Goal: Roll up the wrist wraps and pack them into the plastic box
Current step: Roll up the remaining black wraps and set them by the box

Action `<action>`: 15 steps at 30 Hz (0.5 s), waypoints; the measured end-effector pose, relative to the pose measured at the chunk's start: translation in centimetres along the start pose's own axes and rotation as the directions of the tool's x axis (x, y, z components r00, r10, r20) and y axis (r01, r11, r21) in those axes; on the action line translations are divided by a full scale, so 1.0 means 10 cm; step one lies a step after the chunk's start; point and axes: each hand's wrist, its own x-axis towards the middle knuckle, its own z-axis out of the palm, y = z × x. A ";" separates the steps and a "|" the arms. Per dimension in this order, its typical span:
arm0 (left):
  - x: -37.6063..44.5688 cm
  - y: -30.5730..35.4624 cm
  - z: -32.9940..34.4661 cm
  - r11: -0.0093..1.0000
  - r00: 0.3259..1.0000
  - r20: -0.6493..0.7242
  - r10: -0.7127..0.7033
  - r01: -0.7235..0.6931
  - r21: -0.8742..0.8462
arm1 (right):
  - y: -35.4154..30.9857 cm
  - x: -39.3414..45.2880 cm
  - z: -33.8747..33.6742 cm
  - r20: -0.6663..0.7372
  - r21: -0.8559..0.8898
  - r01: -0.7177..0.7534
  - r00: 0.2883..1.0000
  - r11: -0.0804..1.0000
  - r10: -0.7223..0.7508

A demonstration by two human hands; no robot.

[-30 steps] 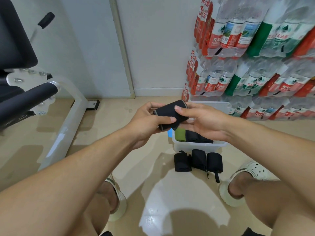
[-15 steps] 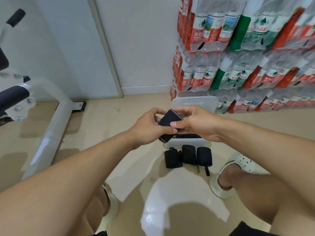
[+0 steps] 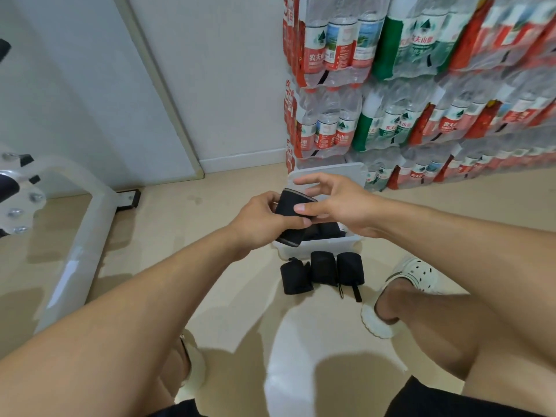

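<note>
Fingers [image 3: 296, 222] of the left hand [image 3: 264, 221] curl round a rolled black wrap [image 3: 293, 218], held tilted above the near left corner of the box [image 3: 325, 245]. Right hand [image 3: 340, 203]: thumb tip on the wrap's upper right side, the other fingers spread apart above it, not gripping. The clear box stands on the floor [image 3: 210, 266] with dark rolls inside. Three more rolled wraps [image 3: 323, 272] lie side by side on the floor just near of the box. Right and far: stacked packs of water bottles [image 3: 421, 85]. Left: a white machine frame [image 3: 78, 236].
</note>
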 end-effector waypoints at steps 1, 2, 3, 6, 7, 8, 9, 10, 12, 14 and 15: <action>-0.01 0.05 0.00 1.000 1.000 0.013 -0.008 0.008 -0.004 | -0.04 -0.02 -0.01 0.013 -0.026 0.022 1.000 0.999 -0.022; -0.03 0.09 -0.01 1.000 1.000 0.022 -0.011 0.011 -0.005 | -0.09 -0.04 -0.01 0.028 -0.043 0.043 0.999 0.998 -0.041; -0.03 0.14 -0.02 1.000 0.999 0.029 -0.013 0.013 -0.002 | -0.12 -0.05 -0.02 0.039 -0.056 0.056 0.998 0.997 -0.054; 0.01 0.23 -0.06 1.000 0.999 0.045 -0.009 0.008 0.019 | -0.18 -0.04 -0.06 0.037 -0.109 0.086 0.996 0.990 -0.083; 0.04 0.22 -0.08 1.000 0.999 0.047 -0.009 0.008 0.021 | -0.18 -0.02 -0.06 0.037 -0.127 0.096 0.995 0.987 -0.092; 0.08 0.19 -0.09 1.000 0.999 0.052 -0.010 0.009 0.015 | -0.17 0.02 -0.06 0.038 -0.147 0.101 0.995 0.984 -0.096; 0.12 0.13 -0.09 1.000 0.998 0.054 -0.013 0.013 0.000 | -0.15 0.05 -0.06 0.037 -0.167 0.100 0.995 0.981 -0.095; 0.18 0.05 -0.07 1.000 0.998 0.053 -0.020 0.021 -0.019 | -0.11 0.10 -0.06 0.032 -0.183 0.090 0.996 0.979 -0.085; 0.33 -0.08 0.01 0.998 0.997 0.065 -0.039 0.041 -0.040 | 0.04 0.22 -0.07 0.009 -0.184 0.047 0.999 0.982 -0.046; 0.52 -0.20 0.13 0.998 0.992 0.105 -0.065 0.065 0.012 | 0.26 0.38 -0.09 -0.035 -0.172 -0.029 0.999 0.985 0.023; 0.61 -0.28 0.17 0.995 0.989 0.116 -0.089 0.084 0.044 | 0.39 0.46 -0.11 -0.066 -0.158 -0.076 0.996 0.984 0.066</action>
